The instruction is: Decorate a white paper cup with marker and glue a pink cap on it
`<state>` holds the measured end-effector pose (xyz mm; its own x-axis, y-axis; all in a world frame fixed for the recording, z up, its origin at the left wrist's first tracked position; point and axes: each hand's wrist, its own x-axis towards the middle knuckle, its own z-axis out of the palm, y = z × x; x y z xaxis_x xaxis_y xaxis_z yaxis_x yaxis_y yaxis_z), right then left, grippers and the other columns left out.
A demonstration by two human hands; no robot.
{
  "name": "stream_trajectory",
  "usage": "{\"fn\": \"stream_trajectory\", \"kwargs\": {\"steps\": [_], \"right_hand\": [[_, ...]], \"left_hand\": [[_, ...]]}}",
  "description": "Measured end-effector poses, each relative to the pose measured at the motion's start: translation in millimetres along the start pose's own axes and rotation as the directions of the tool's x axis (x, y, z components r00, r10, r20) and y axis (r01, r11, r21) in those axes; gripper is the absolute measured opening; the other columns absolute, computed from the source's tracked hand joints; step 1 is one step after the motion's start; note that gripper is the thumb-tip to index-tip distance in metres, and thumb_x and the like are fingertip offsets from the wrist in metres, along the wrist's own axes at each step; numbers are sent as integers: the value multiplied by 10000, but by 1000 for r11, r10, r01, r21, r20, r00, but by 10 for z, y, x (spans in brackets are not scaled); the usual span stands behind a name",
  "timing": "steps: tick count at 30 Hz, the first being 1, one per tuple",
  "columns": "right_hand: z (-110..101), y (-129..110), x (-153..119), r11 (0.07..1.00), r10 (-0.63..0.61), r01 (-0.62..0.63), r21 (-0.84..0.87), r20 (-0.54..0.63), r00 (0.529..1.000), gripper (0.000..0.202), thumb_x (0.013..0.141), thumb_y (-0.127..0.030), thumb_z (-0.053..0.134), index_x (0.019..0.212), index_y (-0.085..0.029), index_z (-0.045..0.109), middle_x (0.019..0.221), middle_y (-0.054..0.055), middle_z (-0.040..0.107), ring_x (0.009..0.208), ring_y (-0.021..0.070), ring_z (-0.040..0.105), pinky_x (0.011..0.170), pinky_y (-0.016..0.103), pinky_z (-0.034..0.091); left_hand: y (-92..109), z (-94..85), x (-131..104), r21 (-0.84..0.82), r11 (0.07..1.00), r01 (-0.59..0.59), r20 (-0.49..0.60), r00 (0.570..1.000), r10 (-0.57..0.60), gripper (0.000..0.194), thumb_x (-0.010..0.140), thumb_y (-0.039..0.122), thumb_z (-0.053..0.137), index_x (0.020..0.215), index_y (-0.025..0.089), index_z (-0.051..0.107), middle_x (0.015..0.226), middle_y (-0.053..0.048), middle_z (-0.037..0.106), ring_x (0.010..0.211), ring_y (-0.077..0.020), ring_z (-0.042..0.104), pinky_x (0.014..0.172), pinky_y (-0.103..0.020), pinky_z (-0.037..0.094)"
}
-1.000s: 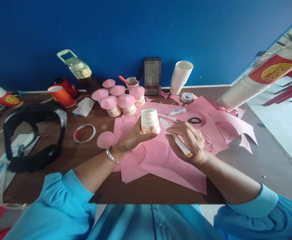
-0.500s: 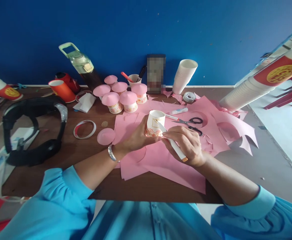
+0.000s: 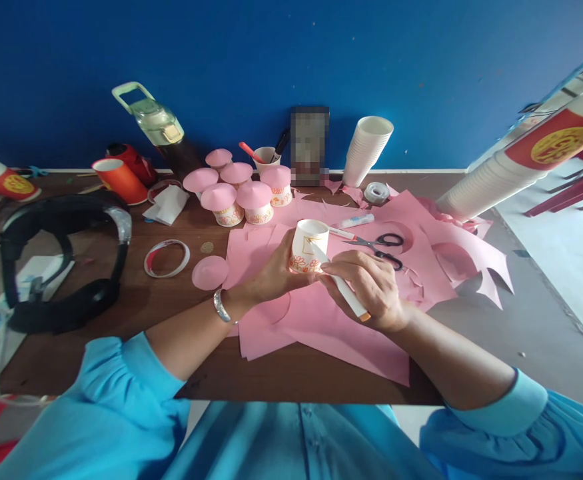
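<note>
My left hand (image 3: 272,268) is closed round the side of a white paper cup (image 3: 298,248), held a little above pink paper sheets (image 3: 316,320). Orange-red flowers run round the cup's lower part, and a yellowish square outline is drawn above them. In my right hand (image 3: 371,287) is a white marker pen (image 3: 346,293) with an orange end, its tip at the drawn square. Scissors (image 3: 378,245) with black handles lie open on the paper just beyond my right hand. A pink paper cone (image 3: 210,273) lies left of the sheets.
Several small cups with pink cone roofs (image 3: 254,195) stand behind. Further back are a pen cup (image 3: 267,160), a phone (image 3: 310,147), stacked white cups (image 3: 368,152) and a bottle (image 3: 158,127). Tape rolls (image 3: 166,259) and a black headset (image 3: 64,267) lie left.
The marker tip has shifted slightly at the square's lower edge, and the outline looks more complete. The whole view has moved a little; both hands keep their grip.
</note>
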<state>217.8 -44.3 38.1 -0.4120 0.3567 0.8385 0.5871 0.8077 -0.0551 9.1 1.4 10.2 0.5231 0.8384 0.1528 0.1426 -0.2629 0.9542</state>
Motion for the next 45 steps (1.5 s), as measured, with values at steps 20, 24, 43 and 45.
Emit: {"fn": "stream_trajectory", "kwargs": {"steps": [20, 24, 43, 45], "right_hand": [[-11, 9, -17, 998, 26, -27, 53, 20, 999, 284, 952, -49, 650, 1205, -171, 609, 893, 52, 707, 735, 184, 691, 618, 305, 574], [-8, 12, -17, 998, 38, -38, 46, 14, 999, 257, 957, -54, 646, 1179, -179, 615, 891, 45, 698, 736, 179, 690, 617, 297, 568], [0, 56, -40, 995, 81, -83, 49, 27, 996, 285, 948, -53, 609, 1195, -195, 609, 895, 41, 716, 729, 184, 692, 629, 306, 578], [1, 58, -36, 995, 85, -86, 43, 29, 996, 280, 955, -53, 603, 1192, -204, 603, 887, 33, 707, 722, 174, 685, 627, 297, 575]], "left_hand": [[76, -19, 15, -85, 994, 63, -24, 998, -66, 544, 852, 510, 848, 1236, 246, 567, 1200, -75, 657, 1087, -277, 642, 859, -434, 606], [106, -24, 24, -136, 985, 108, 12, 994, -108, 648, 858, 494, 841, 1377, 252, 539, 1369, -112, 626, 1253, -321, 610, 984, -491, 581], [98, -43, 26, -343, 934, 98, 46, 995, -87, 431, 860, 409, 869, 1126, 234, 579, 1052, -22, 615, 977, -198, 590, 885, -362, 517], [83, -41, 24, -354, 931, 92, 57, 995, -77, 428, 869, 406, 862, 1149, 235, 587, 1066, -30, 624, 987, -202, 596, 889, -359, 518]]}}
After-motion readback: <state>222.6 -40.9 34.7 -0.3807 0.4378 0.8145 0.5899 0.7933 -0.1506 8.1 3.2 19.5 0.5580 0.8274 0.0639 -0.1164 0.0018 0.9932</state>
